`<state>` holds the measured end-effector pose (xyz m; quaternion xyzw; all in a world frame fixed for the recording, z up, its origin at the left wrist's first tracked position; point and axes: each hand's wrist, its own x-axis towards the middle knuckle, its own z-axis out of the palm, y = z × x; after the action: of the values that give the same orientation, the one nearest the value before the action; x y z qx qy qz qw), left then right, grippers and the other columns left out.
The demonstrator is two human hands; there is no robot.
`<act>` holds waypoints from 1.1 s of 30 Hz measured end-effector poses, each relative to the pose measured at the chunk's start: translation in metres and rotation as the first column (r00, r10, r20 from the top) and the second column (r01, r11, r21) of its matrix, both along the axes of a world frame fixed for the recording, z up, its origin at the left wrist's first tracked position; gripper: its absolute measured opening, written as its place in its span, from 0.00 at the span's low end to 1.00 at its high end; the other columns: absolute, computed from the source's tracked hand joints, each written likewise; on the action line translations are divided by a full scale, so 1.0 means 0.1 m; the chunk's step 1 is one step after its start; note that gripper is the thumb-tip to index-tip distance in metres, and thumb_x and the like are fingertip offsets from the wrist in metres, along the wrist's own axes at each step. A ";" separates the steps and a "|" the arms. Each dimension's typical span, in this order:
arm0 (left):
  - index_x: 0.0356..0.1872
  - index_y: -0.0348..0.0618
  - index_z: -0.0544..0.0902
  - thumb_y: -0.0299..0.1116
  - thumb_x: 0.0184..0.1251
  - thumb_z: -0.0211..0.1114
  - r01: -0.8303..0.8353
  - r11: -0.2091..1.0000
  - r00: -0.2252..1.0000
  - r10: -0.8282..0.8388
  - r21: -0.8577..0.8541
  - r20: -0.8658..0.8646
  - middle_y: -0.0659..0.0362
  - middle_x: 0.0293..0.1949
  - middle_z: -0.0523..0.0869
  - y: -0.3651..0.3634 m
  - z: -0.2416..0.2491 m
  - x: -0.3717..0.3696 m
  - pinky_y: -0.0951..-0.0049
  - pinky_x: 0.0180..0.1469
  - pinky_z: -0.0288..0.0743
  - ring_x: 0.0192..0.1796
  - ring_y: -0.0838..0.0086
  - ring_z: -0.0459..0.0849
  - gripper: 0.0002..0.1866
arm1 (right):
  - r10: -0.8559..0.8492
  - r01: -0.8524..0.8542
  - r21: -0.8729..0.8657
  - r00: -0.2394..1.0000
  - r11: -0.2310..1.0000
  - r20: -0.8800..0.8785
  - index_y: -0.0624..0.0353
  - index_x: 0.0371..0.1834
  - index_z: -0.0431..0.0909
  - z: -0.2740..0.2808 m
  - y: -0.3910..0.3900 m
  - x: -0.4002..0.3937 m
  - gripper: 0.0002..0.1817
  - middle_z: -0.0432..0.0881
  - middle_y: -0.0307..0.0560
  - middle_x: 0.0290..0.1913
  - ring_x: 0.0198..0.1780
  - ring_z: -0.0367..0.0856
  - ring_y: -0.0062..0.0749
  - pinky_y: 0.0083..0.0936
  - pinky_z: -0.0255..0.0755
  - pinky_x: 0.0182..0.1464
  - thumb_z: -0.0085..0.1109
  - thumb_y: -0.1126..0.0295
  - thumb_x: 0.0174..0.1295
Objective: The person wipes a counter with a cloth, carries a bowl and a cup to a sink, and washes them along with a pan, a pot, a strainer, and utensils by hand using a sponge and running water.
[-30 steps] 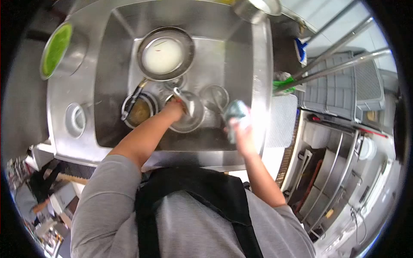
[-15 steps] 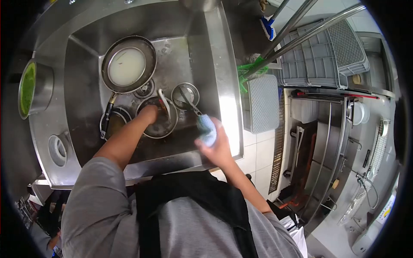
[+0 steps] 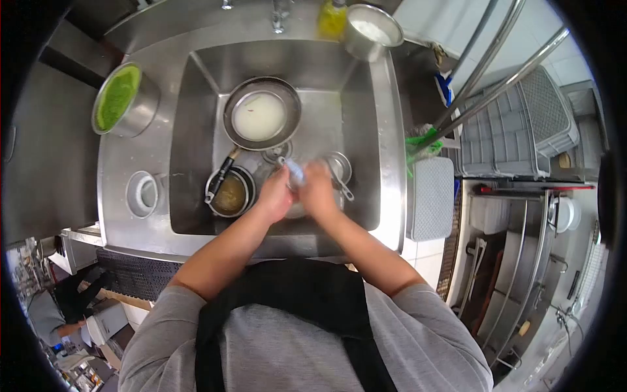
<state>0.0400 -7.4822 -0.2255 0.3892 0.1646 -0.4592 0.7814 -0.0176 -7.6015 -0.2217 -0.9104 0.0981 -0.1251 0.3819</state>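
Over the sink (image 3: 358, 209) my two hands meet. My left hand (image 3: 275, 196) is closed around a slim utensil whose pale end (image 3: 281, 161) shows above the fingers; the rest is hidden. My right hand (image 3: 315, 189), smeared by motion, presses a light blue scrubbing cloth (image 3: 296, 171) against it. Beneath the hands lies a round pan, mostly covered. Just right of them is a small metal bowl (image 3: 341, 162) with a metal-handled tool (image 3: 346, 189) in it. A frying pan (image 3: 294, 117) holding cloudy liquid lies behind, and a small pot (image 3: 247, 208) of brownish liquid is at left.
A metal pot (image 3: 145, 108) with green contents and a white ring-shaped item (image 3: 142, 195) stand on the left ledge. At the back are a tap (image 3: 279, 19), a yellow bottle (image 3: 332, 19) and a metal container (image 3: 366, 47). Grey crates (image 3: 503, 134) are at right.
My right hand has brought the blue cloth leftward to my left hand. My left hand has lifted the utensil from the round pan. The metal-handled tool now rests by the small bowl. The view has shifted.
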 end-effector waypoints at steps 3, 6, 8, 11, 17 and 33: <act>0.58 0.42 0.70 0.41 0.76 0.47 -0.132 0.991 0.988 0.132 -0.009 0.074 0.54 0.54 0.78 0.17 0.10 0.13 0.60 0.59 0.70 0.55 0.67 0.79 0.18 | 0.189 -0.162 -0.158 0.966 0.974 0.173 0.66 0.38 0.76 0.20 -0.03 -0.10 0.15 0.76 0.59 0.39 0.46 0.73 0.59 0.48 0.67 0.51 0.62 0.78 0.44; 0.58 0.36 0.69 0.37 0.73 0.54 -0.132 0.958 0.920 0.023 0.256 0.390 0.53 0.51 0.79 0.23 0.03 0.11 0.69 0.53 0.71 0.51 0.71 0.77 0.19 | -0.074 0.072 0.091 0.997 0.993 0.023 0.65 0.43 0.72 0.25 -0.23 -0.10 0.18 0.77 0.57 0.43 0.44 0.76 0.53 0.39 0.70 0.50 0.63 0.77 0.47; 0.60 0.38 0.69 0.37 0.72 0.55 -0.109 0.955 0.912 -0.014 0.275 0.410 0.54 0.50 0.79 0.16 0.06 0.05 0.71 0.54 0.71 0.50 0.72 0.77 0.20 | -0.185 0.286 0.751 0.958 0.595 -0.217 0.65 0.51 0.66 0.57 -0.17 0.01 0.23 0.75 0.55 0.48 0.52 0.75 0.41 0.32 0.68 0.54 0.62 0.76 0.52; 0.66 0.56 0.67 0.43 0.73 0.54 -0.147 0.988 0.874 0.109 0.045 0.474 0.60 0.48 0.78 0.02 0.41 0.01 0.77 0.53 0.69 0.51 0.80 0.75 0.22 | -0.129 0.021 0.738 0.988 0.675 0.090 0.64 0.52 0.65 0.69 0.42 -0.14 0.23 0.72 0.56 0.51 0.59 0.69 0.37 0.33 0.65 0.58 0.62 0.75 0.54; 0.64 0.51 0.69 0.59 0.70 0.48 -0.048 0.990 0.985 0.069 -0.132 0.160 0.58 0.56 0.78 -0.02 0.88 0.00 0.65 0.62 0.65 0.60 0.71 0.74 0.30 | -0.208 0.145 0.467 0.974 0.872 0.086 0.63 0.43 0.70 0.51 0.22 0.13 0.19 0.70 0.58 0.42 0.45 0.67 0.58 0.46 0.63 0.47 0.61 0.75 0.46; 0.57 0.37 0.71 0.29 0.68 0.60 -0.173 0.953 0.880 0.036 0.249 0.474 0.54 0.50 0.81 0.58 0.75 -0.08 0.68 0.56 0.74 0.52 0.72 0.80 0.18 | -0.228 0.232 0.722 0.968 0.652 -0.105 0.63 0.48 0.74 0.42 -0.09 0.65 0.12 0.80 0.47 0.44 0.41 0.80 0.37 0.30 0.75 0.46 0.55 0.71 0.64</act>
<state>0.0315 -7.4239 -0.1510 0.5863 0.0580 -0.2810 0.7576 0.0478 -7.6106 -0.1800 -0.6634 0.2549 -0.1205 0.6931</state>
